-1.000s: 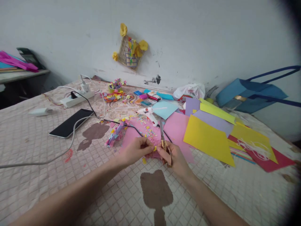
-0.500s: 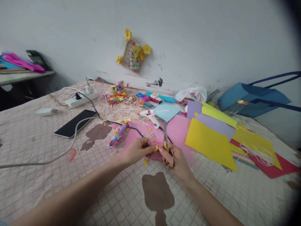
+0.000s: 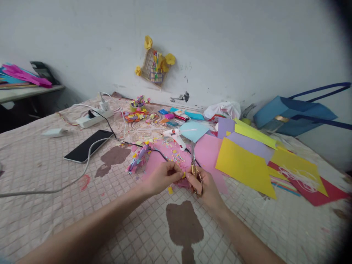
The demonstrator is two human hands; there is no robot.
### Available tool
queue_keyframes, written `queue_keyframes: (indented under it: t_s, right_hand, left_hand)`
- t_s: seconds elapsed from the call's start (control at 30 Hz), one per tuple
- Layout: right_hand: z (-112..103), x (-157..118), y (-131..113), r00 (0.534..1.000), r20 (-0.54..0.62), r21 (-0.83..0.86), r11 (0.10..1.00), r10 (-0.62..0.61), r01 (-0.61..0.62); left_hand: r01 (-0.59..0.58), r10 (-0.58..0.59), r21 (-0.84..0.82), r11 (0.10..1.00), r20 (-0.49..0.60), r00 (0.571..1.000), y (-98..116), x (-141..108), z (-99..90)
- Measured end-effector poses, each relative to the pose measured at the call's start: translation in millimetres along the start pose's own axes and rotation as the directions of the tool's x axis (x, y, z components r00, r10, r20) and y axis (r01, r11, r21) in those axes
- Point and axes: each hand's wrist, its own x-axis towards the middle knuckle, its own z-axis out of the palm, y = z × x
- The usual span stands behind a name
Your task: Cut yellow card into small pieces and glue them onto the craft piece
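Note:
Between the fingertips of my left hand [image 3: 164,177] is a small piece of yellow paper [image 3: 184,175], pinched. My right hand [image 3: 206,187] is wrapped round gold-handled scissors [image 3: 193,169], whose blades point away from me. Its thumb and finger meet the yellow piece from the right. Beneath both hands lies a pink sheet [image 3: 158,161] strewn with tiny paper clippings [image 3: 176,157]. A white glue gun [image 3: 176,138] rests just beyond the scissors. To the left of my hands is a bundle of purple, pink and yellow paper bits [image 3: 139,158].
Yellow sheets [image 3: 244,167] and a red sheet [image 3: 313,198] spread to the right, near a blue bag [image 3: 294,113]. At left are a black-faced phone [image 3: 88,146], a power strip [image 3: 95,118] and a white cable [image 3: 89,156]. A small pot of paper flowers [image 3: 139,104] stands further back.
The yellow paper piece has turned and shows less between my fingertips. Both hands stay close together in nearly the same place, and the view has shifted slightly.

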Motion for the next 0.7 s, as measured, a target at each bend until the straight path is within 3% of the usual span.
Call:
queue_keyframes:
  t_s: [0.3, 0.7]
  right_hand:
    - [-4.8, 0.8, -0.4, 0.997, -0.073, -0.011, 1.0, -0.027, 0.026]
    - [-9.2, -0.7, 0.5, 0.997, -0.063, -0.077, 0.996, -0.051, 0.047]
  left_hand:
    - [-0.003, 0.005, -0.079, 0.997, 0.032, 0.999, 4.9, 9.5, -0.4]
    - [-0.008, 0.012, -0.044, 0.999, 0.087, 0.996, 10.7, 18.6, 4.2]
